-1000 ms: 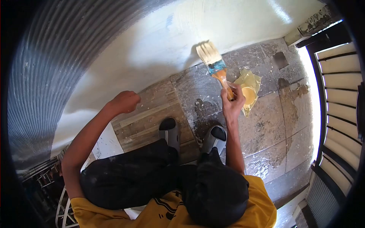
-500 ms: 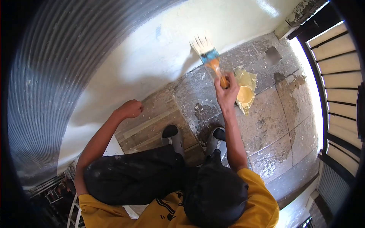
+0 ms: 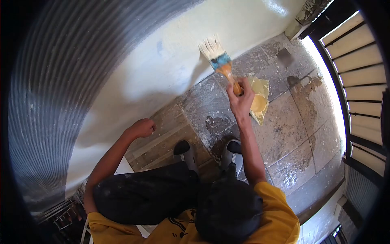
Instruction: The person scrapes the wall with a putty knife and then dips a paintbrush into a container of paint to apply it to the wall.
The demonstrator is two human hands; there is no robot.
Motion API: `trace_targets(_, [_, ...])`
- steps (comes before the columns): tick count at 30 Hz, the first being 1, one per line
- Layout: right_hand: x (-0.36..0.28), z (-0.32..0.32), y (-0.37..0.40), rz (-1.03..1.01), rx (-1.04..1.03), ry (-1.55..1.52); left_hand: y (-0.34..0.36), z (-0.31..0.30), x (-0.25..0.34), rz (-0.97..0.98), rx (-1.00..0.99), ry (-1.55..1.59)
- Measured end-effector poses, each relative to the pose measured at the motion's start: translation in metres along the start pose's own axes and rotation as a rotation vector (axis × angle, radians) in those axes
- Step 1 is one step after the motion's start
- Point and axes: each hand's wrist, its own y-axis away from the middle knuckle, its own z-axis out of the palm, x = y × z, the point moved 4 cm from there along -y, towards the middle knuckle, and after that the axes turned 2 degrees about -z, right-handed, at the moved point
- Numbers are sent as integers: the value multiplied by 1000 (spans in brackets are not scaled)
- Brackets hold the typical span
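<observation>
1. The right hand (image 3: 240, 97) is clenched around the orange handle of a paintbrush (image 3: 221, 63).
2. The paintbrush is raised and tilted. Its pale bristles point to the cream wall (image 3: 170, 61), low on it, near where the wall meets the floor (image 3: 284, 130). Whether the bristles touch the wall, I cannot tell.
3. The left hand (image 3: 142, 128) is closed into a fist and holds nothing visible. It is near the foot of the wall, above some wooden planks (image 3: 162, 142).
4. Just beside the right hand, a yellow plastic sheet (image 3: 262, 87) lies on the stone floor, with a small cup of yellowish paint (image 3: 258, 103) on it.
5. Two feet in slippers (image 3: 185, 150) stand between the planks and the stone tiles.
6. A corrugated metal sheet (image 3: 53, 81) is at the left.
</observation>
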Motion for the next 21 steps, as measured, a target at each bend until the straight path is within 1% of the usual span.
trace_targets(1, [9,-3,8,67,-29,45,0,4,-2,1,2,-2])
trace_targets(2, [5,-9,10,67,-25,44,-1,10,-8,-10,0,-5])
trace_targets(4, [-14,-29,8,66,109,-50,-2,17,-17,-23,-8,-8])
trace_targets(5, [-24,-34,3,74,110,-49,-1,20,-19,-19,-19,-11])
trace_targets(7, [-47,-42,-20,-57,229,-115,0,19,-17,-12,-32,-26])
trace_targets(8, [-49,-39,-33,-67,251,-161,2,16,-15,-32,-36,-32])
trace_targets(9, [-43,-37,-42,-67,255,-160,4,14,-11,-53,-38,-36])
trace_targets(11, [-24,-27,-53,-62,134,-29,7,5,-1,-62,-40,-41])
trace_targets(12, [6,-24,-48,7,70,71,7,0,2,-73,-41,-42])
trace_targets(14, [25,-32,-30,8,70,90,4,-1,2,-42,-12,-50])
trace_targets(15, [21,-37,-21,23,61,114,3,1,3,-13,1,-52])
trace_targets(16, [19,-43,-15,48,92,47,1,3,2,-15,2,-50])
trace_targets(17, [10,-45,-18,50,90,46,0,5,2,3,8,-28])
trace_targets(19, [-14,-54,-19,2,176,-63,3,11,8,22,-8,-9])
trace_targets(20, [-29,-54,-29,-6,181,-92,4,9,15,27,-17,-25])
trace_targets(21, [-26,-50,-37,0,187,-91,5,5,19,32,-21,-41])
